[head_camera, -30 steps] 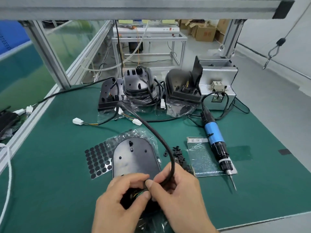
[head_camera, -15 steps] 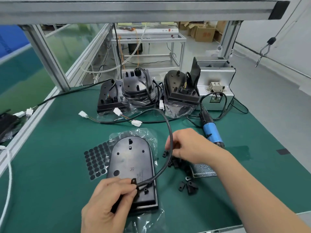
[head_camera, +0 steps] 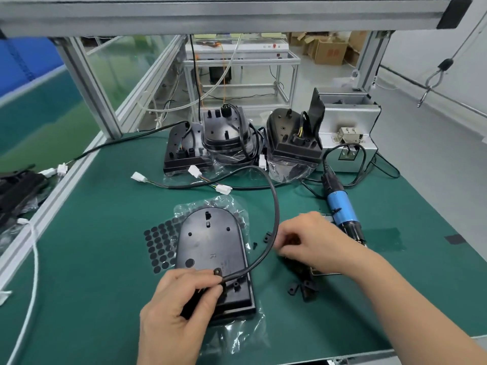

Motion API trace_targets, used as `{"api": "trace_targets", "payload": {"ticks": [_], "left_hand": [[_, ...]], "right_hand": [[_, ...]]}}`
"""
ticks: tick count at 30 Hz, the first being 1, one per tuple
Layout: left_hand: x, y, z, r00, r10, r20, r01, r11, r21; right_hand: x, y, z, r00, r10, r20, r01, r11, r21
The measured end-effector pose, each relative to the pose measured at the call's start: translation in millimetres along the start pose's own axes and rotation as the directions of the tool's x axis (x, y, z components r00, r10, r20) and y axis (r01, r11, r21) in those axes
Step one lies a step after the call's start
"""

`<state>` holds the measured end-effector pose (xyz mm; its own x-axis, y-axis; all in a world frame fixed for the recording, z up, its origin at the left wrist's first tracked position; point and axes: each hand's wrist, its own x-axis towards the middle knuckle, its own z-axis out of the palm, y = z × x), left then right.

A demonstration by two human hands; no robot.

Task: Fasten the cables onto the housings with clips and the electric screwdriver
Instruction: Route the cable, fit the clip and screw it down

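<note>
A flat black housing (head_camera: pixel 210 246) lies on its clear plastic bag in the middle of the green mat. My left hand (head_camera: pixel 179 306) pinches the end of the black cable (head_camera: pixel 275 219) against the housing's near end. The cable loops up and back toward the rear housings. My right hand (head_camera: pixel 308 241) reaches into the pile of small black clips (head_camera: pixel 303 285) right of the housing, its fingers curled over them; whether it holds one is hidden. The blue electric screwdriver (head_camera: pixel 341 206) lies on the mat behind my right hand.
Three more black housings (head_camera: pixel 290 138) with cables and white connectors (head_camera: pixel 195 171) stand at the back. A grey metal box (head_camera: pixel 347 130) sits at the back right. A sheet of black round pads (head_camera: pixel 160 246) lies left of the housing. A hook (head_camera: pixel 432 80) hangs at upper right.
My right hand let go of the cable and moved right to the clip pile. My left hand stayed at the housing's near end, holding the cable there.
</note>
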<state>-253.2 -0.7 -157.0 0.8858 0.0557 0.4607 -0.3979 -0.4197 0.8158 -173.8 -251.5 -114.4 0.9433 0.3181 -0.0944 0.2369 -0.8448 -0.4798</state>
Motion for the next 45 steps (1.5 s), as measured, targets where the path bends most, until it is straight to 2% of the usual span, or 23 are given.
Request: {"api": "trace_targets", "payload": {"ticks": [3, 6, 9, 11, 14, 18, 22, 26, 32, 37, 45], "left_hand": [[0, 3, -1, 0.998, -0.06, 0.031, 0.061, 0.997, -0.038], [-2, 4, -1, 0.985, -0.168, 0.037, 0.169, 0.985, -0.031], [-1, 9, -2, 0.96, -0.276, 0.038, 0.278, 0.96, -0.047], [1, 11, -1, 0.948, -0.316, 0.039, 0.318, 0.945, -0.074], [3, 14, -2, 0.935, -0.352, 0.046, 0.354, 0.93, -0.093], [6, 15, -5, 0.924, -0.373, 0.082, 0.379, 0.921, -0.087], [5, 16, -7, 0.919, -0.379, 0.109, 0.389, 0.916, -0.094], [6, 16, -8, 0.921, -0.376, 0.106, 0.386, 0.916, -0.105], [5, 18, -8, 0.932, -0.351, 0.089, 0.361, 0.922, -0.14], [5, 16, -8, 0.931, -0.351, 0.097, 0.362, 0.922, -0.138], [5, 8, -8, 0.945, -0.311, 0.096, 0.322, 0.939, -0.125]], "right_hand": [[-12, 9, -6, 0.982, 0.128, -0.142, -0.076, 0.943, 0.324], [-24, 3, -9, 0.953, 0.215, -0.214, -0.005, 0.717, 0.697], [-35, -22, -13, 0.94, 0.203, -0.275, 0.113, 0.575, 0.81], [-38, -45, -10, 0.953, 0.118, -0.279, 0.168, 0.561, 0.811], [-33, -72, 5, 0.972, 0.041, -0.232, 0.161, 0.603, 0.781], [-24, -90, 24, 0.994, 0.029, -0.105, 0.068, 0.587, 0.807], [-23, -93, 29, 0.99, 0.071, -0.118, 0.051, 0.607, 0.793], [-23, -93, 32, 0.994, 0.101, -0.033, -0.031, 0.577, 0.816], [-21, -89, 30, 0.997, 0.074, -0.017, -0.034, 0.639, 0.768], [-20, -87, 27, 0.998, 0.065, -0.006, -0.034, 0.601, 0.798], [-18, -86, 33, 0.999, 0.04, 0.023, -0.044, 0.652, 0.757]]}}
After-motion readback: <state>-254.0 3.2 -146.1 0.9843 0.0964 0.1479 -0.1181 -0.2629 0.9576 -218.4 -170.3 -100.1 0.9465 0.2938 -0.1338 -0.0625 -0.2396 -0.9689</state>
